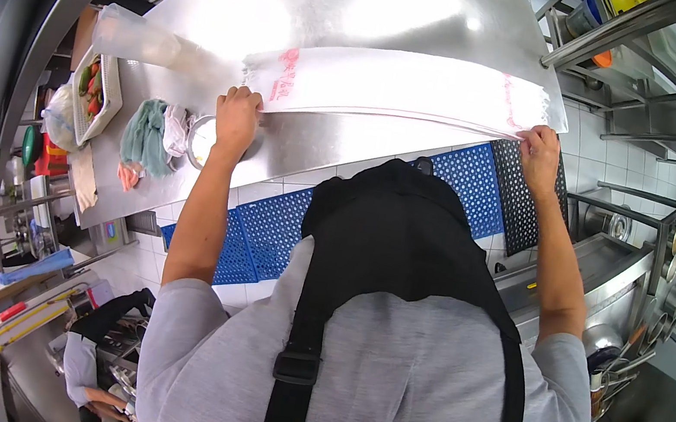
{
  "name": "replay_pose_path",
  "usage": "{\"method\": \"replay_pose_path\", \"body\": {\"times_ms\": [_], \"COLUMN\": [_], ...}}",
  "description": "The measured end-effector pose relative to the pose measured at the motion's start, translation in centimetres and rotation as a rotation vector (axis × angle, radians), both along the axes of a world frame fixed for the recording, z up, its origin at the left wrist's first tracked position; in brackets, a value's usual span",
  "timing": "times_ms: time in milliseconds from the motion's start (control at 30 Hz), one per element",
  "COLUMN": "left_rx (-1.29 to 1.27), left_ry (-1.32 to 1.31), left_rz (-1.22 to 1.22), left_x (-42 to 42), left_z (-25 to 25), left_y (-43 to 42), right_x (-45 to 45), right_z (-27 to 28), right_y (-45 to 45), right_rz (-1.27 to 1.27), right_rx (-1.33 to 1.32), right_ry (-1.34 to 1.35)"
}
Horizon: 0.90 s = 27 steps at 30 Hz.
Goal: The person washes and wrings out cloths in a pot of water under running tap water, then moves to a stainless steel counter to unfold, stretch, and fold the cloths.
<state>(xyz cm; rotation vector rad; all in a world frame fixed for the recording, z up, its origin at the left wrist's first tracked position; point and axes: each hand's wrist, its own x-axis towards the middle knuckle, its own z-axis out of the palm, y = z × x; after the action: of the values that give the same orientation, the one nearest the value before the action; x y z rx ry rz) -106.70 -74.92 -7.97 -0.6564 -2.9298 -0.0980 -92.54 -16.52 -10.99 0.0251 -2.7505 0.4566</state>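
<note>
A long folded white cloth (400, 88) with red lettering near both ends lies across the steel table (303, 149). Its ends look frayed, and several layers show along the near edge. My left hand (237, 119) pinches the near left corner, fingers closed. At the opposite end, my right hand (540, 158) has its fingers closed on the near right corner. Both arms reach forward, and the near edge is stretched straight between the hands. A round white container (202, 141) is partly hidden behind my left wrist.
On the left of the table are a green-grey rag (145, 135), a white tray (112, 99) with red and green produce, and a clear plastic container (132, 38). A metal rack (631, 63) stands right. Blue perforated mats (469, 183) cover the floor. Another person (84, 357) works at lower left.
</note>
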Motion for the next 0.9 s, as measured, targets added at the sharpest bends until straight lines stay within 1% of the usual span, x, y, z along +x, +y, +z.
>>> {"method": "replay_pose_path", "body": {"times_ms": [67,267,300,400,433,500,533,567,600,667,700,800,833,900], "left_rx": [-0.049,-0.191,-0.22,-0.287,-0.236,-0.04,0.057,0.052,0.017,-0.064,-0.058,0.044,0.141,0.218], "left_ry": [-0.048,-0.192,-0.224,-0.247,-0.295,-0.004,0.141,0.092,-0.052,-0.337,-0.355,-0.484,-0.484,-0.595], "left_rz": [0.033,0.115,0.132,0.189,0.255,0.174,0.132,0.074,0.142,0.276,0.309,0.154,0.128,0.214], "left_x": [0.3,0.2,-0.1,-1.6,-3.2,-6.0,-7.2,-8.2,-8.8,-9.3,-9.9,-13.1,-12.9,-13.0], "left_z": [0.2,-0.9,-1.0,-0.5,-0.6,-2.4,-3.4,-3.3,-3.2,-1.4,-1.1,-3.1,-2.5,-1.3], "left_y": [0.1,-0.3,-0.4,-0.3,0.1,1.0,1.3,1.8,2.2,3.8,3.8,-0.5,-0.7,-1.3], "right_x": [0.1,0.5,0.5,-0.6,-1.9,-5.4,-7.2,-8.3,-9.2,-10.7,-11.0,-11.3,-10.8,-9.0], "right_z": [-0.5,-1.6,-1.4,-1.4,-1.3,-1.6,-2.5,-2.7,-2.8,-2.0,-1.5,-0.5,-0.2,0.6], "right_y": [0.3,1.1,1.8,4.9,5.8,5.9,6.4,6.3,6.2,7.1,7.8,9.2,9.4,9.0], "right_rz": [-0.016,-0.065,-0.062,-0.053,-0.076,-0.162,-0.146,-0.163,-0.178,-0.096,-0.058,-0.089,-0.075,-0.102], "right_rx": [-0.013,-0.045,-0.057,-0.016,-0.03,-0.085,-0.113,-0.072,-0.035,0.024,0.051,-0.378,-0.383,-0.475], "right_ry": [0.02,-0.073,-0.14,-0.116,-0.111,-0.081,-0.049,-0.123,-0.199,-0.31,-0.371,-0.407,-0.354,-0.253]}}
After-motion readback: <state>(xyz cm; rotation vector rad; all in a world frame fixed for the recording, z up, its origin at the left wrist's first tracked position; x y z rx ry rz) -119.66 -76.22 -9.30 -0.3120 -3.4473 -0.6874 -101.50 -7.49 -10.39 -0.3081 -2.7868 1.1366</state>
